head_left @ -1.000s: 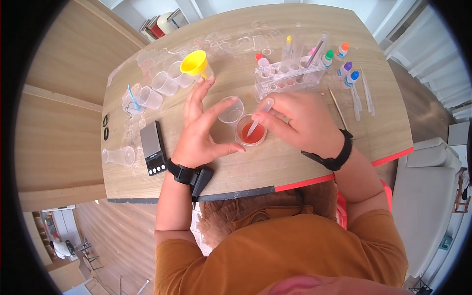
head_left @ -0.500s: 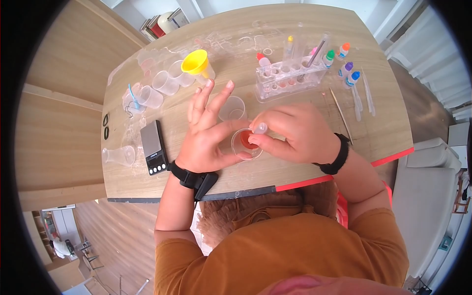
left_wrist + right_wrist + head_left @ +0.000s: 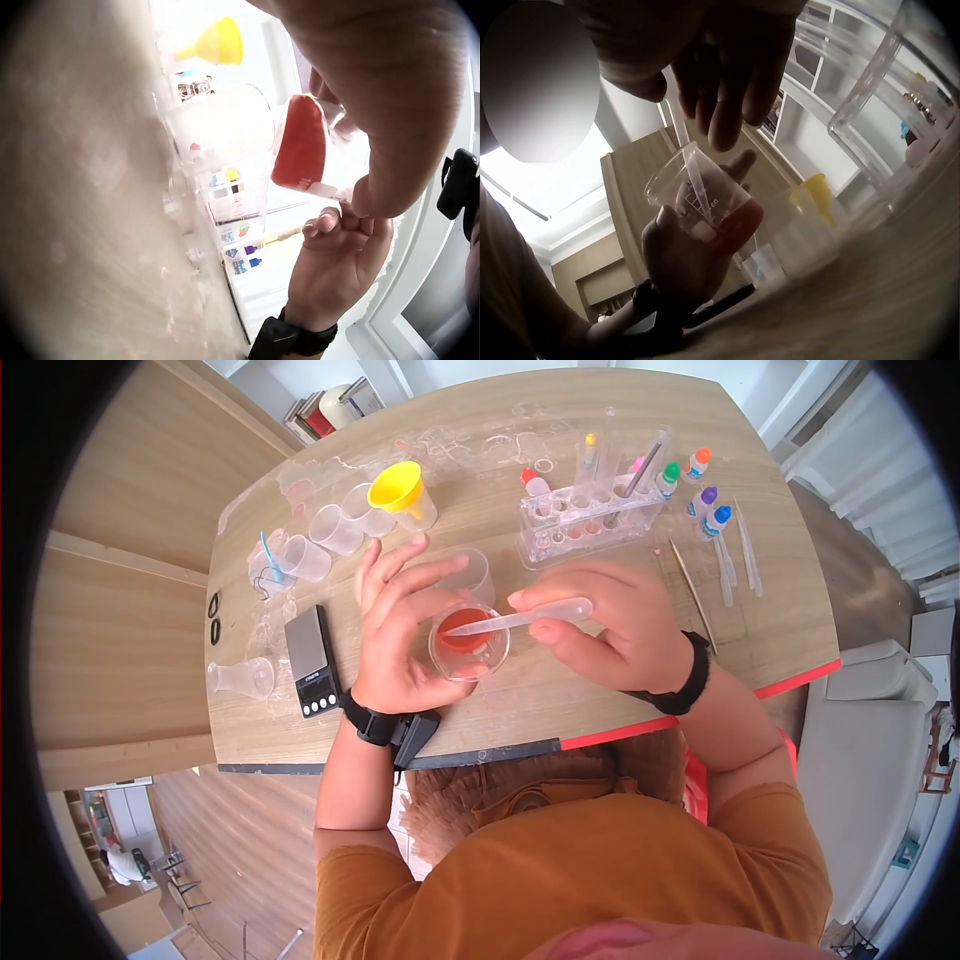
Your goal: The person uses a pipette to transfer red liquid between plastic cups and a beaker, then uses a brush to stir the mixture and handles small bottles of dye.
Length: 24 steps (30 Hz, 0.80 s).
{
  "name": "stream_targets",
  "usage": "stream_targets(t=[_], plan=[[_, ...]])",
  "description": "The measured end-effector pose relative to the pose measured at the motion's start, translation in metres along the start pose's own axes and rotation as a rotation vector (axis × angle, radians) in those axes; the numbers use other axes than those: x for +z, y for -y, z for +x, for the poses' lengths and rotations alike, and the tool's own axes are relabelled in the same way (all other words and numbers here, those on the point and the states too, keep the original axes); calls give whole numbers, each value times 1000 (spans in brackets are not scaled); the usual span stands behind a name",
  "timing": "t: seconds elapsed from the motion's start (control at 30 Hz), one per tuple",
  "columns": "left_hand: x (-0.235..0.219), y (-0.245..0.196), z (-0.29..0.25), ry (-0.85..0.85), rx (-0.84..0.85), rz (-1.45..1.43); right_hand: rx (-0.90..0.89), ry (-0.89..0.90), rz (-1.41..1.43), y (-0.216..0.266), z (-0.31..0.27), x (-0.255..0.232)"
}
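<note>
In the head view my left hand [image 3: 400, 625] grips a clear plastic measuring cup [image 3: 484, 660] with red liquid [image 3: 301, 146] in its bottom. The cup is tilted in the left wrist view, its graduation marks showing in the right wrist view. My right hand [image 3: 610, 622] holds a translucent plastic dropper [image 3: 500, 622] between thumb and fingers. The dropper slants down into the cup, its narrow tip near the red liquid. Just behind the held cup stands another clear cup [image 3: 474, 568], partly covered by my left fingers.
A clear test-tube rack [image 3: 585, 530] and several colour-capped bottles stand at the back right. A yellow funnel [image 3: 396, 487] sits on a cup at the back left, beside more cups. Left of my hand lie a black scale [image 3: 313, 660] and a clear flask [image 3: 243, 677].
My left hand has closed round the cup, which has moved left and tilted. The dropper has gone from upright to a low slant, with my right hand slightly farther right.
</note>
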<state>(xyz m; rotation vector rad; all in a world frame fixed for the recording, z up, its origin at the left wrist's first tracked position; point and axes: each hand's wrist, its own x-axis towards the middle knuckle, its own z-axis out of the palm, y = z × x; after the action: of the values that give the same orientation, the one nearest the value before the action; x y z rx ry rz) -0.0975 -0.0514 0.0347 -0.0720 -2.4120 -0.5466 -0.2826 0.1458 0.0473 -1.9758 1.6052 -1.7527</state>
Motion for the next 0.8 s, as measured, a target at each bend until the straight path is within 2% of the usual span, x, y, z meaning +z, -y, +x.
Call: stream_targets(t=[0.27,0.37,0.43,0.67,0.73,0.8], plan=[[2,10,-4,-141,59,86,-61,-77,-60,4,5,-5],[0,9,-3,-141,62,30,-82,-61,-95,4,4,-5],[-3,7,0,-53,63,-46,-86,-67,-85,4,4,-4],[4,21,-11,-65,58,-228,-88,-58,-12,5,4,-3],[8,26,-16,-166,-71,-366,-79,-59,-11,4,3,-1],[6,29,-19,-124,-77,-375,-70,-60,-9,4,3,0]])
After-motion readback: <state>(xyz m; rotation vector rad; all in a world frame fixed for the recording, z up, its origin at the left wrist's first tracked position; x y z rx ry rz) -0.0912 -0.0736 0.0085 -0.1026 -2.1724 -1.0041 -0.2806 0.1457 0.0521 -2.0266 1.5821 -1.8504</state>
